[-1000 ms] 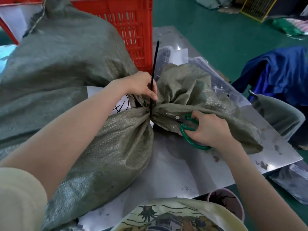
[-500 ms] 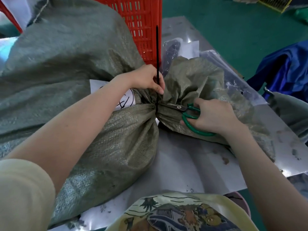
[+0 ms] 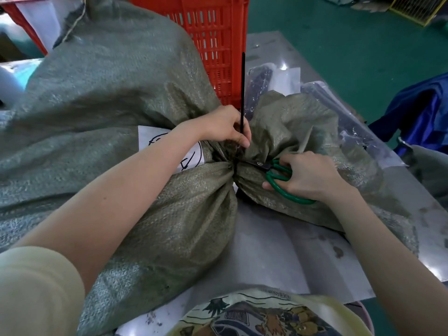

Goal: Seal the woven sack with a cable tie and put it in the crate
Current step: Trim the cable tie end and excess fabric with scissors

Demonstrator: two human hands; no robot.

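Observation:
A grey-green woven sack (image 3: 169, 214) lies on the metal table, its neck gathered tight at the middle and the loose mouth (image 3: 298, 127) fanning out to the right. A black cable tie (image 3: 242, 93) circles the neck, its long tail standing straight up. My left hand (image 3: 225, 127) pinches that tail just above the neck. My right hand (image 3: 312, 175) grips green-handled scissors (image 3: 281, 180), whose blades point left and reach the tie at the neck. The red plastic crate (image 3: 218, 40) stands behind the sack.
A second, bigger woven sack (image 3: 97, 81) fills the left side, with a white marked label (image 3: 157, 141) below it. Clear plastic bags (image 3: 351, 122) lie at the back right of the table (image 3: 278, 258). Blue cloth (image 3: 421, 112) sits off the right edge over green floor.
The scissors have slid left until their blades meet the tie at the neck. My left hand has kept its hold on the upright tail. The view has shifted slightly.

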